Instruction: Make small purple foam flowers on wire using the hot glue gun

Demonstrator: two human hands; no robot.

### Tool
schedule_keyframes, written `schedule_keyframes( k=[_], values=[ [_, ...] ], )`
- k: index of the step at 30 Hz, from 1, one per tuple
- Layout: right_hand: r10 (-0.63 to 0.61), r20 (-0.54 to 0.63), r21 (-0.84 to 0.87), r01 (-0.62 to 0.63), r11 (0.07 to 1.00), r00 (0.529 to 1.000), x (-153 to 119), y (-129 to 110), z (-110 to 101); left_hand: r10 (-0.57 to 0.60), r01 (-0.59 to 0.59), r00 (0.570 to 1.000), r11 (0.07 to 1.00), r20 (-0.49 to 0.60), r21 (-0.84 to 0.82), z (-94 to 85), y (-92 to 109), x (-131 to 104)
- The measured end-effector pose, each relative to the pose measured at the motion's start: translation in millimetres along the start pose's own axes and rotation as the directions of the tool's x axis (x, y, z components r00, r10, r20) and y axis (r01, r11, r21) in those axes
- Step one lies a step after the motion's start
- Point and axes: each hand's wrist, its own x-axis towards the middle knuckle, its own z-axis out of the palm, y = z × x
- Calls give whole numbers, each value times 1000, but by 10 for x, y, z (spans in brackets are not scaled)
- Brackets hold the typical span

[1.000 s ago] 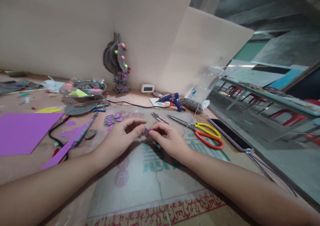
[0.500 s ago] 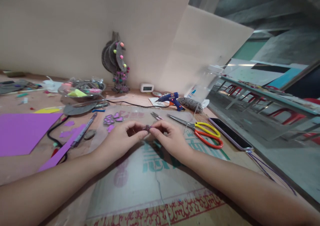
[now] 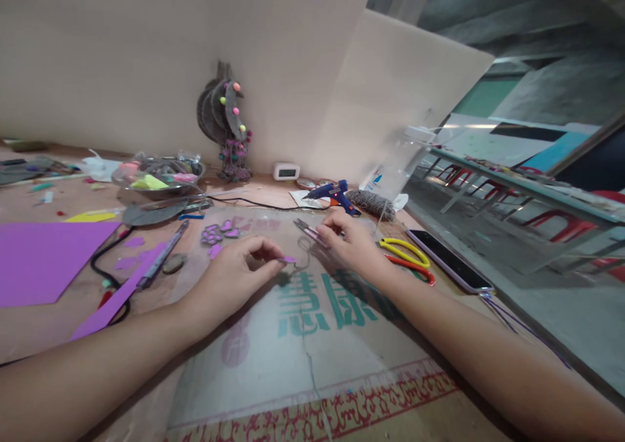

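Observation:
My left hand [image 3: 244, 269] pinches a small purple piece [image 3: 289, 260] between thumb and fingertips. A thin grey yarn [image 3: 306, 250] trails from the piece in a loop. My right hand [image 3: 349, 243] has its thumb and fingers closed around the handle end of small thread snips [image 3: 305, 226], whose pointed blades face left on the mat. Partly behind my right hand lie scissors [image 3: 405, 250] with yellow and orange handles. Several yarn-edged purple shapes [image 3: 219, 232] lie just beyond my left hand.
A blue glue gun [image 3: 336, 194], a grey yarn bundle [image 3: 372, 204] and a small digital clock [image 3: 286, 171] stand at the back. A phone [image 3: 449, 260] lies right. On the left are a purple sheet [image 3: 53, 260], a marker [image 3: 163, 253] and a filled metal bowl [image 3: 159, 175].
My hands have parted. The right one moved right and away from me, onto the snips, covering the scissors' blades. The left one keeps the purple piece, which now shows clearly.

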Motion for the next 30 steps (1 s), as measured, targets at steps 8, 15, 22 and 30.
schedule_keyframes(
  k=[8,15,22,30],
  values=[
    [-146,193,-308,201,930,970,0,212,139,38,-39,999,999,9,21,6,-41,10],
    [-112,145,-331,155,931,983,-17,262,179,-22,22,999,1000,27,-1,19,-25,2],
    [14,-219,-29,-21,999,976,36,268,110,11,-10,999,1000,39,-29,24,-34,26],
    [-182,-101,-60,176,982,978,-108,-31,42,5,-4,1000,999,19,-51,18,-56,42]
  ],
)
